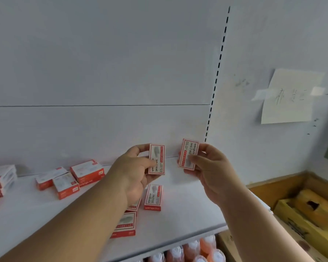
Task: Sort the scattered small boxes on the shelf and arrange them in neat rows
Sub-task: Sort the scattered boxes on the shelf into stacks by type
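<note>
My left hand (134, 173) holds a small red-and-white box (157, 159) upright above the white shelf (187, 214). My right hand (210, 167) grips a second, matching box (189, 154) just to the right of it, also raised. Below the hands, one box (153, 197) lies on the shelf, another (125, 225) sits near the front edge, and a third (134, 206) is partly hidden by my left forearm. Several more boxes (74, 178) lie scattered at the back left, with a stack (1, 177) at the far left.
The shelf's white back panel (102, 91) rises behind the boxes, with a slotted upright (217, 72) at its right. A paper note (290, 95) is taped to the wall. Cardboard cartons (301, 214) stand at the right. Orange bottles (193, 250) sit under the shelf.
</note>
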